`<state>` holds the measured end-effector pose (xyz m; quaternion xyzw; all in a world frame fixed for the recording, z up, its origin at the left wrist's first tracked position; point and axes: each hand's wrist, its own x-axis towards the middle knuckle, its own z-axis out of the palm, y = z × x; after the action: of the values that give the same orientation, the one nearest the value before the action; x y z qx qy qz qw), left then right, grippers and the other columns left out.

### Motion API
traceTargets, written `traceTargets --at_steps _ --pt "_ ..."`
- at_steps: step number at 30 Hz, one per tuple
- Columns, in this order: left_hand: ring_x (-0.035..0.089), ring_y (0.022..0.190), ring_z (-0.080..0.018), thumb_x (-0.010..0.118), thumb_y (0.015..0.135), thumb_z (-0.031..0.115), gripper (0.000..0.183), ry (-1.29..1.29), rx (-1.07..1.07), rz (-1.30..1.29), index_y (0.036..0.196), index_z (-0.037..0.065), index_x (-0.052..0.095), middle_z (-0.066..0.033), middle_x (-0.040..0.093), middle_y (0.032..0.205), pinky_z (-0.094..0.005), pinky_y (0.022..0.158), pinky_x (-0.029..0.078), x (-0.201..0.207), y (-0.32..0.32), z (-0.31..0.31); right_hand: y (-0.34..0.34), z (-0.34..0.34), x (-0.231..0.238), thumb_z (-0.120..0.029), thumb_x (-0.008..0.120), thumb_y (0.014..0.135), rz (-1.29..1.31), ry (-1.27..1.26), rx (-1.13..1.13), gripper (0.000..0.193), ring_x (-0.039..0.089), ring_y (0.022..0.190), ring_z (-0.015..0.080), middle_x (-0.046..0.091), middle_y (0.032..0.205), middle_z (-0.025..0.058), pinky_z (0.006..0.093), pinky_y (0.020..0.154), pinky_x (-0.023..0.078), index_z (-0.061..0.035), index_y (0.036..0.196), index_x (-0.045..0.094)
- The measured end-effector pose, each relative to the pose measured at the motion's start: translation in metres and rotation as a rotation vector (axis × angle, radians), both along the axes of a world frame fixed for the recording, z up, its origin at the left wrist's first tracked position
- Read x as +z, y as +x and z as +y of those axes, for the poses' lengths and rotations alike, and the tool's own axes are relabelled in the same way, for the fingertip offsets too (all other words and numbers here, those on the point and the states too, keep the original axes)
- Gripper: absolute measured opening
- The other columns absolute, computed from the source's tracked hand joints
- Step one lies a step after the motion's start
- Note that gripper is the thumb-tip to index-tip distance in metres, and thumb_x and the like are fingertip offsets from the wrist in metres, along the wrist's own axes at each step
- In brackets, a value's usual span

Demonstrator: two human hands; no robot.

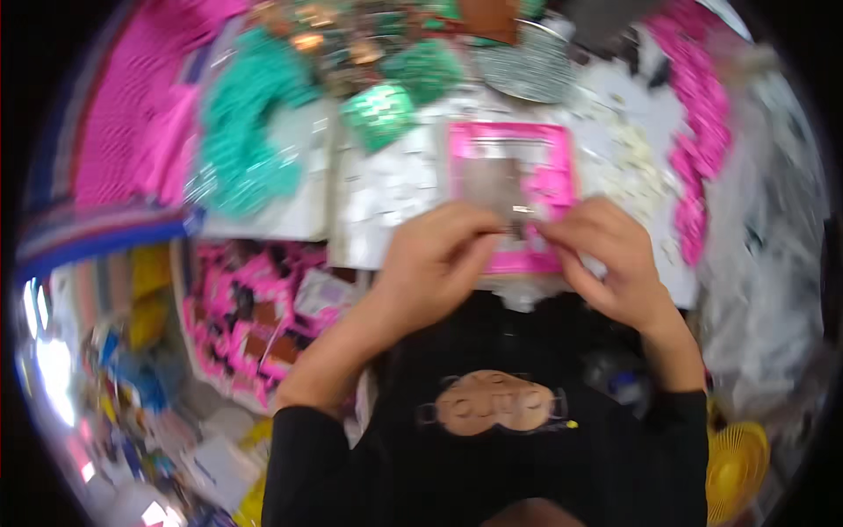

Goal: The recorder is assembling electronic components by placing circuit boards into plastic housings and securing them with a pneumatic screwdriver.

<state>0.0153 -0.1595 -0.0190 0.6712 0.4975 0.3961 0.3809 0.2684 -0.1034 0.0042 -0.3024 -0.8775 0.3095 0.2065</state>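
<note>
A pink-rimmed rectangular tray or frame (461, 132) lies on the white table in front of me. Inside it are a flat brownish-grey piece (490, 183) and several small pink pieces (549, 186). My left hand (443, 250) is at the tray's lower left, thumb and fingers pinched together. Opposite it, over the lower right of the tray, my right hand (608, 255) is also pinched. A small dark, shiny bit (518, 220) shows between the fingertips, blurred. Whatever either hand grips is too small to name.
Turquoise strips in clear plastic (250, 132) lie at the left, with green packets (379, 114) nearer the middle. Behind the tray is a round metal tin (527, 66). Cream pieces (637, 162) and a row of pink pieces (689, 176) lie right. A bin of pink pieces (255, 307) stands lower left.
</note>
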Motion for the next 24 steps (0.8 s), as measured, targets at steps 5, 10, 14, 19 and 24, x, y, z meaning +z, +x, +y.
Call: traceTargets --at_steps 5,10,14,19,24 --pt "0.064 0.067 -0.0205 0.069 0.09 0.0 0.012 -0.054 -0.085 0.056 0.101 0.003 0.069 -0.0105 0.067 0.087 -0.0294 0.06 0.049 0.007 0.014 0.007 -0.004 -0.002 -0.004 -0.009 0.076 0.081 0.294 -0.03 -0.203 0.037 0.068 0.09 0.0285 0.071 0.103 0.0109 0.0363 0.078 0.054 -0.0052 0.118 0.072" --pt "0.062 0.068 -0.0201 0.07 0.089 0.0 0.014 0.047 -0.095 0.07 0.102 0.003 0.069 -0.0102 0.065 0.087 -0.03 0.06 0.049 0.001 0.017 0.014 -0.015 -0.007 -0.007 -0.009 0.075 0.086 0.245 -0.241 -0.19 0.022 0.071 0.079 0.0219 0.073 0.088 0.0093 0.0293 0.071 0.056 -0.0017 0.107 0.074" --pt "0.062 0.073 -0.0259 0.075 0.08 -0.001 0.028 0.257 0.199 0.158 0.107 0.005 0.068 -0.0084 0.065 0.096 -0.0326 0.064 0.048 -0.002 -0.014 0.021 -0.007 -0.007 -0.015 -0.009 0.074 0.089 0.332 -0.427 -0.351 0.016 0.069 0.07 0.0139 0.074 0.088 0.0079 0.0281 0.065 0.054 0.0002 0.102 0.073" --pt "0.061 0.09 -0.0255 0.079 0.075 0.009 0.035 0.401 -0.143 0.526 0.109 0.011 0.07 -0.0052 0.063 0.104 -0.0415 0.087 0.042 -0.014 -0.025 -0.002 0.014 -0.028 -0.021 -0.007 0.077 0.084 0.055 -0.252 -0.244 0.012 0.065 0.072 0.0212 0.072 0.085 0.0074 0.0309 0.065 0.053 -0.0033 0.094 0.072" --pt "0.061 0.104 -0.0225 0.079 0.078 0.018 0.04 0.389 -0.133 0.737 0.116 0.014 0.071 -0.0044 0.062 0.118 -0.0498 0.103 0.031 -0.019 -0.015 -0.012 0.012 -0.037 -0.02 -0.008 0.077 0.079 -0.067 0.12 -0.195 0.016 0.062 0.089 0.0274 0.067 0.09 0.0075 0.039 0.071 0.053 -0.0068 0.091 0.067"
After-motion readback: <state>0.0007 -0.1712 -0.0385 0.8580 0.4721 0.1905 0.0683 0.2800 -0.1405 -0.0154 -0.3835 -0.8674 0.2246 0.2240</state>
